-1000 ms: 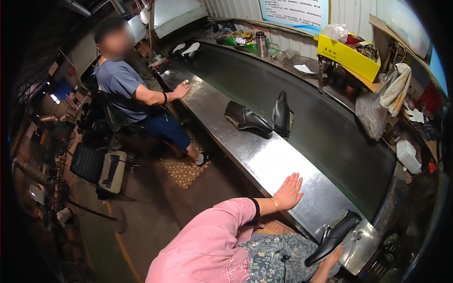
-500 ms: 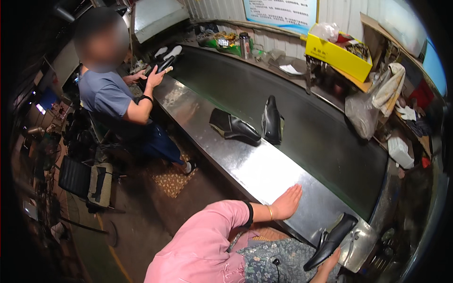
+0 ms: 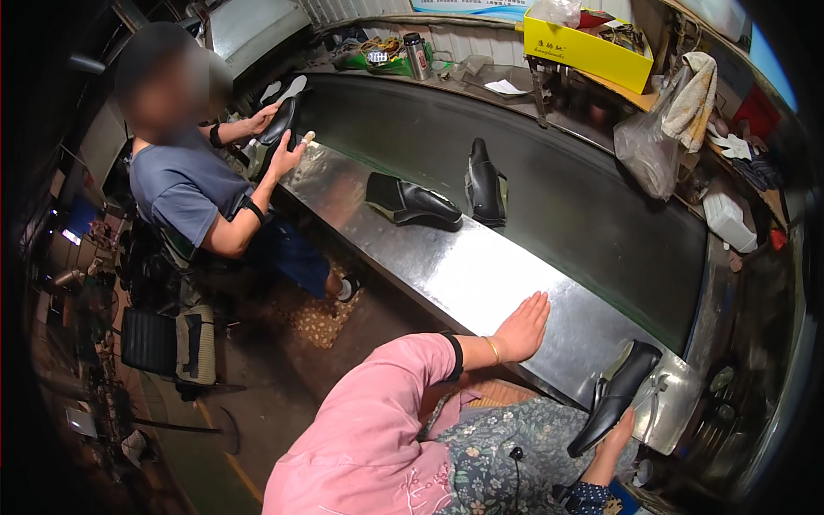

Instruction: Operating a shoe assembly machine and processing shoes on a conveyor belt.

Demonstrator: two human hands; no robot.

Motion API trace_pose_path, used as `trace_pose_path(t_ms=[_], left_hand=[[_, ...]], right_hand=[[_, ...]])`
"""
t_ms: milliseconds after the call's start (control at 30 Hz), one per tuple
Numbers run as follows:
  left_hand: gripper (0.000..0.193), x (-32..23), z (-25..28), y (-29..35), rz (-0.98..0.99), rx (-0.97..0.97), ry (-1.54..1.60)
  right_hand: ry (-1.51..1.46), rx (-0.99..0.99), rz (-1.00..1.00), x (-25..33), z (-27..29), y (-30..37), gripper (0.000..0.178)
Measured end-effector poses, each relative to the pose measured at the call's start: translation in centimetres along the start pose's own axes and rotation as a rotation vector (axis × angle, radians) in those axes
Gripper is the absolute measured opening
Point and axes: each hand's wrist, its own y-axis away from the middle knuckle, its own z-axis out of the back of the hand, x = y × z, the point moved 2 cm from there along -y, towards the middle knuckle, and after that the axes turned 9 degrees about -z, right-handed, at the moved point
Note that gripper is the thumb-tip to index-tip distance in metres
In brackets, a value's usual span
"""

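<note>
Shoe (image 3: 616, 398), clamped in the right grip (image 3: 615, 436), could drop below it if that hold slackens, the left grip (image 3: 522, 331) lying flat and empty on the worktop (image 3: 468, 270).

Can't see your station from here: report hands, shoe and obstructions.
Left hand resting on metal bench. Right hand holding black shoe. Two other shoes farther along, clear of both.

Light: metal tabletop (image 3: 468, 266) is throwing back white glare (its middle nearly washing out) | Shade: floor (image 3: 257, 378) at left is lying dim | Lens: fisheye is bending straight edges, black corners are framing the view | Blur: a smear is covering the co-worker's head (image 3: 163, 81)
</note>
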Motion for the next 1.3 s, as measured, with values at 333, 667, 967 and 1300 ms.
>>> trace_pose_path(t_ms=[333, 667, 967, 1300], left_hand=[[0.054, 0.0, -0.1, 0.2, -0.003, -0.042, 0.015], [0.053, -0.1, -0.6, 0.2, 0.002, -0.083, 0.004], [0.053, 0.2, -0.3, 0.4, 0.001, -0.098, 0.022], [0.052, -0.3, -0.2, 0.2, -0.005, -0.057, 0.012]], right_hand=[[0.034, -0.031, 0.036, 0.6, -1.2, 1.2, 0.043], [0.006, 0.005, 0.039, 0.9, -1.2, 1.2, 0.042], [0.084, -0.061, 0.116, -0.1, -1.6, 0.4, 0.041], [0.002, -0.022, 0.071, 0.8, -1.8, 1.3, 0.04]])
